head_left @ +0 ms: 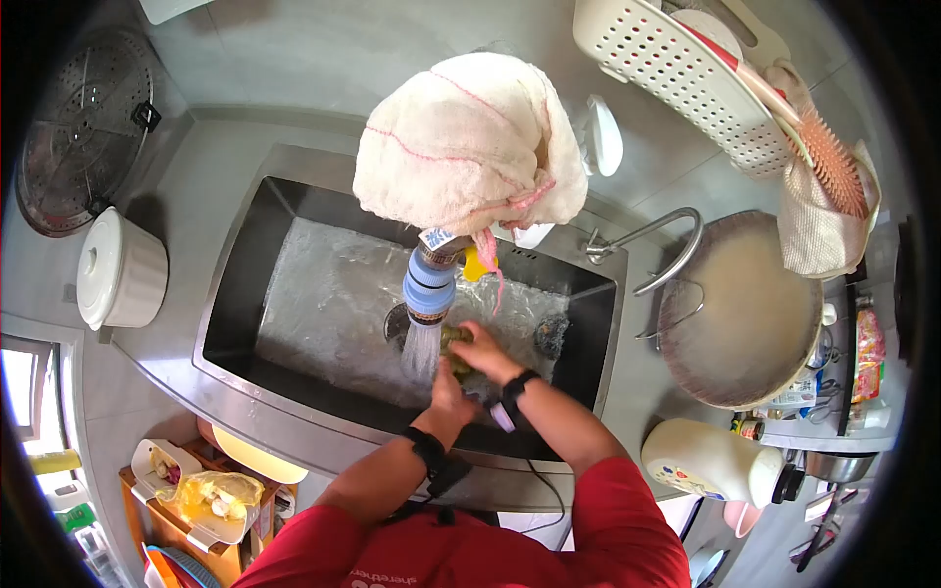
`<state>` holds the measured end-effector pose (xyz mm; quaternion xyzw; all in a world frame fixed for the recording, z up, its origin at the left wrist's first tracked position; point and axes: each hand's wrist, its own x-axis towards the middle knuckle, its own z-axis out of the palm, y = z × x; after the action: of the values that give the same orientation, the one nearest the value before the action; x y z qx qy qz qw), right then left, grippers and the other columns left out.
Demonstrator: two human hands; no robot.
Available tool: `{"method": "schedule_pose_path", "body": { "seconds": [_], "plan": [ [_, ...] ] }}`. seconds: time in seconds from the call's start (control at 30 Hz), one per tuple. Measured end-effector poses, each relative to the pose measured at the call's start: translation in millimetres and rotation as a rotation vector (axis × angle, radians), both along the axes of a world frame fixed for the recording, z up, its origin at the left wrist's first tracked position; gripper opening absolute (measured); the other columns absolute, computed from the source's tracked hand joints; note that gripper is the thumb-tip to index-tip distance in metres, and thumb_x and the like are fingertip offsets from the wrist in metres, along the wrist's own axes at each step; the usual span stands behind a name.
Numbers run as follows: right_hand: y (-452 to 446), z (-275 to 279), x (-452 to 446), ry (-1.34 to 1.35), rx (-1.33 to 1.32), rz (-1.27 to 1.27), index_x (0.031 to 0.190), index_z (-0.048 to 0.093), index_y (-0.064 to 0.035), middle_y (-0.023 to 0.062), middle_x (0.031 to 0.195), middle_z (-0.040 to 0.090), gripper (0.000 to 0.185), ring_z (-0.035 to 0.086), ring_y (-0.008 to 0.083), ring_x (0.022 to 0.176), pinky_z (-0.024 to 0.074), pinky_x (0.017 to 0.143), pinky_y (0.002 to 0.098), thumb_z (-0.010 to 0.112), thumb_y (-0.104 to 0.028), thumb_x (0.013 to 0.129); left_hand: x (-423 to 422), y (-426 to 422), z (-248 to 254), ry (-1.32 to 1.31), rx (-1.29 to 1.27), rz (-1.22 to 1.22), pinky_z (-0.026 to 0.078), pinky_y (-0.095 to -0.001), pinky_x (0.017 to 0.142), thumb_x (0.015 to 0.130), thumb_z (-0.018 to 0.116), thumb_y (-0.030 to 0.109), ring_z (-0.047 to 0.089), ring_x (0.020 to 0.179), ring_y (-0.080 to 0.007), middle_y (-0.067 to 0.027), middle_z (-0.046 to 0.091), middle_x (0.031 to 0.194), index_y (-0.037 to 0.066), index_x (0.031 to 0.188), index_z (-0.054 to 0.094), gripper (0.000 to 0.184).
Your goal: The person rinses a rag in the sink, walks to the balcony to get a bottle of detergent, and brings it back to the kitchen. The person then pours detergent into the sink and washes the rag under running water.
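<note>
My left hand (449, 397) and my right hand (482, 355) meet around a small greenish-brown lump (454, 340) in the sink (328, 314). Fingers cover much of it, so its kind cannot be made out. Both hands are closed, the right from above and the left from below. Beside them, water (421, 351) sprays down from a blue faucet nozzle (429, 287). Black bands circle both wrists, and a pale purple tag-like piece (502, 416) hangs by the right one. Shallow water lies over the sink floor.
A cream cloth with pink lines (470, 142) covers the faucet above the nozzle. To the right are a curved metal tap (676, 260), a round wooden-looking board (740, 314) and a large white jug (711, 461). A lidded white pot (123, 269) stands left.
</note>
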<state>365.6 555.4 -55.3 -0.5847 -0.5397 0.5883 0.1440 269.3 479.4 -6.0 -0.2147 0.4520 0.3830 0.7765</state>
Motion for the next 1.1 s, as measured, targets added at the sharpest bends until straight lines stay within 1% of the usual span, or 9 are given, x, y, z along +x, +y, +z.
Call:
{"method": "schedule_pose_path", "body": {
  "seconds": [0.13, 0.27, 0.4, 0.57, 0.63, 0.8, 0.97, 1.03, 1.1],
  "plan": [
    [-59.3, 98.6, -9.3, 0.087, 0.213, 0.005, 0.102, 0.055, -0.0034, 0.0113, 0.089, 0.061, 0.034, 0.058, 0.0204, 0.084, 0.0473, 0.076, 0.0359, 0.067, -0.028, 0.083, -13.1, 9.0, -19.7, -0.048, 0.059, 0.207, 0.049, -0.0482, 0.089, 0.095, 0.035, 0.045, 0.061, 0.101, -0.0305, -0.0131, 0.061, 0.110, 0.012, 0.115, 0.056, 0.043],
    [-40.3, 110.3, -4.0, -0.412, 0.260, -0.080, 0.093, 0.059, -0.0033, 0.0193, 0.080, 0.064, 0.038, 0.063, 0.0358, 0.077, 0.0484, 0.069, 0.0401, 0.061, -0.040, 0.087, 17.2, 14.0, -13.2, 0.011, 0.256, 0.140, 0.051, -0.0462, 0.084, 0.097, 0.042, 0.039, 0.061, 0.097, -0.0285, -0.0140, 0.060, 0.110, 0.007, 0.115, 0.054, 0.038],
    [-34.7, 94.6, 5.9, -0.275, 0.418, -0.185, 0.085, 0.056, -0.0022, 0.0225, 0.076, 0.061, 0.041, 0.060, 0.0430, 0.074, 0.0456, 0.065, 0.0470, 0.055, -0.042, 0.091, 26.1, 17.0, -8.1, 0.154, 0.126, 0.118, 0.052, -0.0452, 0.074, 0.097, 0.043, 0.036, 0.062, 0.085, -0.0268, -0.0123, 0.061, 0.092, 0.007, 0.102, 0.056, 0.032],
    [-53.1, 110.7, -12.7, -0.198, 0.379, -0.175, 0.084, 0.055, -0.0037, 0.0229, 0.074, 0.060, 0.038, 0.059, 0.0446, 0.072, 0.0461, 0.065, 0.0486, 0.054, -0.041, 0.091, 0.7, 10.4, -41.0, -0.543, 0.900, 0.195, 0.052, -0.0400, 0.079, 0.098, 0.036, 0.045, 0.062, 0.095, -0.0264, -0.0122, 0.060, 0.109, 0.006, 0.116, 0.054, 0.047],
    [-22.7, 77.8, 10.2, -0.363, 0.496, -0.126, 0.082, 0.054, -0.0026, 0.0235, 0.075, 0.061, 0.039, 0.058, 0.0454, 0.074, 0.0457, 0.066, 0.0474, 0.054, -0.041, 0.092, 29.1, 12.2, 17.7, 0.000, 0.210, 0.125, 0.049, -0.0408, 0.083, 0.098, 0.034, 0.043, 0.059, 0.101, -0.0241, -0.0109, 0.059, 0.109, 0.010, 0.117, 0.054, 0.043],
    [6.4, 50.6, 39.2, -0.636, 0.486, 0.242, 0.106, 0.054, -0.0043, 0.0207, 0.100, 0.059, 0.033, 0.059, 0.0398, 0.095, 0.0471, 0.080, 0.0481, 0.051, -0.035, 0.094, 23.0, 4.2, -7.3, 0.279, 0.302, 0.090, 0.044, -0.0483, 0.095, 0.102, 0.034, 0.034, 0.052, 0.115, -0.0282, -0.0097, 0.052, 0.125, 0.011, 0.131, 0.043, 0.038],
    [-1.7, -32.8, 57.1, -0.790, 0.620, 0.108, 0.135, 0.041, -0.0078, 0.0214, 0.112, 0.060, 0.055, 0.057, 0.0370, 0.103, 0.0444, 0.091, 0.0448, 0.065, -0.013, 0.086, 15.1, 8.9, 25.7, 0.452, -0.161, -0.034, 0.039, -0.0594, 0.095, 0.100, 0.037, 0.033, 0.046, 0.122, -0.0315, -0.0122, 0.043, 0.135, 0.012, 0.133, 0.040, 0.039],
    [-12.9, -59.6, 44.3, -0.124, 0.190, 0.138, 0.133, 0.042, -0.0060, 0.0180, 0.114, 0.061, 0.054, 0.060, 0.0314, 0.100, 0.0464, 0.087, 0.0392, 0.064, -0.013, 0.084, 13.5, 3.8, -1.7, 0.328, -0.166, -0.045, 0.039, -0.0599, 0.096, 0.099, 0.035, 0.035, 0.047, 0.121, -0.0323, -0.0136, 0.044, 0.134, 0.012, 0.133, 0.041, 0.041],
    [-33.1, 25.6, 8.8, 0.183, -0.175, 0.017, 0.123, 0.048, -0.0062, 0.0066, 0.094, 0.058, 0.042, 0.054, 0.0165, 0.092, 0.0463, 0.081, 0.0336, 0.063, -0.015, 0.085, 2.3, 3.7, -23.6, 0.198, -0.084, -0.022, 0.039, -0.0590, 0.097, 0.098, 0.034, 0.037, 0.049, 0.119, -0.0328, -0.0147, 0.047, 0.132, 0.013, 0.132, 0.042, 0.043]
  ]
}}
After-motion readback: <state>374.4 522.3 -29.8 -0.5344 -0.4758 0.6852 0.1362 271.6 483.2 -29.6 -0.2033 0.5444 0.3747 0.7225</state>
